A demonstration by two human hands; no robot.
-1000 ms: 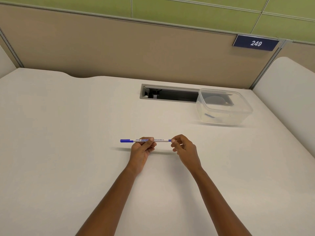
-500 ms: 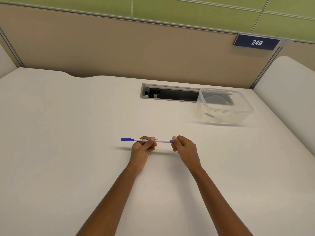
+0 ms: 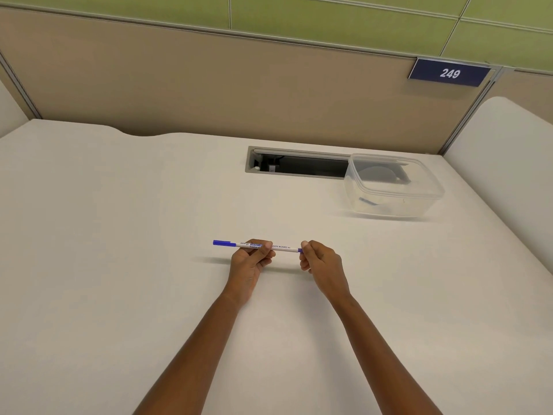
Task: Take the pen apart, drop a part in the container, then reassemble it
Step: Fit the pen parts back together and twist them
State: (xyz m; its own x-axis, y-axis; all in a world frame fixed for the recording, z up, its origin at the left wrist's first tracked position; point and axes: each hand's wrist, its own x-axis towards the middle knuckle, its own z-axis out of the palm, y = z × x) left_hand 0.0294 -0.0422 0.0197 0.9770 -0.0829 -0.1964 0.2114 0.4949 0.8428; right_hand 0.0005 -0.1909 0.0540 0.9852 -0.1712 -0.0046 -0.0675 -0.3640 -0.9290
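Left hand (image 3: pixel 250 265) clenched around the middle of the whiteboard marker (image 3: pixel 257 246), thumb on top of the white barrel. Right hand (image 3: pixel 320 263) pinching the marker's blue right end between thumb and fingertips. Marker held level above the white desk (image 3: pixel 119 265), lying crosswise between both hands, its blue cap (image 3: pixel 223 243) jutting out past the left hand. Beyond the marker and to its right, well apart, a clear plastic container (image 3: pixel 393 187), open-topped, standing on the desk beside a cable slot (image 3: pixel 299 164). Farther behind the marker, a beige partition bearing a "249" plate (image 3: pixel 449 73).
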